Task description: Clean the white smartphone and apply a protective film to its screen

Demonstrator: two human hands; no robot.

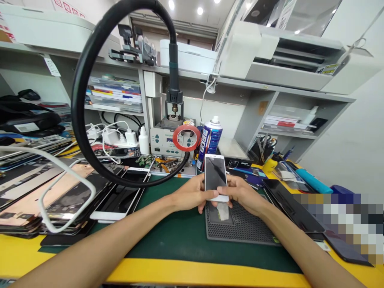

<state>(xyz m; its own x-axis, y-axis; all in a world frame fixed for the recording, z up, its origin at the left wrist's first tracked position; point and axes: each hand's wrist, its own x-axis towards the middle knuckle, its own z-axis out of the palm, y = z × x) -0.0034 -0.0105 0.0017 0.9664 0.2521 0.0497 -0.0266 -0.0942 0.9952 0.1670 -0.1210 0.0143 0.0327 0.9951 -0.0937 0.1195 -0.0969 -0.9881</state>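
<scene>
A white smartphone (216,172) with a dark screen is held upright, tilted back, between both my hands. My left hand (195,193) grips its left side, the thumb lying on the lower front. From the right, my right hand (240,191) is closed round the other edge, its thumb at the bottom of the screen. The fingers behind the phone are mostly hidden. Below the phone lies a grey perforated mat (240,228) with a pale scrap (222,212) on it, on top of a dark green work mat (171,240).
A thick black hose (78,80) loops in front of a hot air station (162,140). Behind the phone stands a blue spray can (211,138). Stacked phone parts (69,196) crowd the left side; dark panels (291,204) lie at right. A white cable (90,188) crosses the left stack.
</scene>
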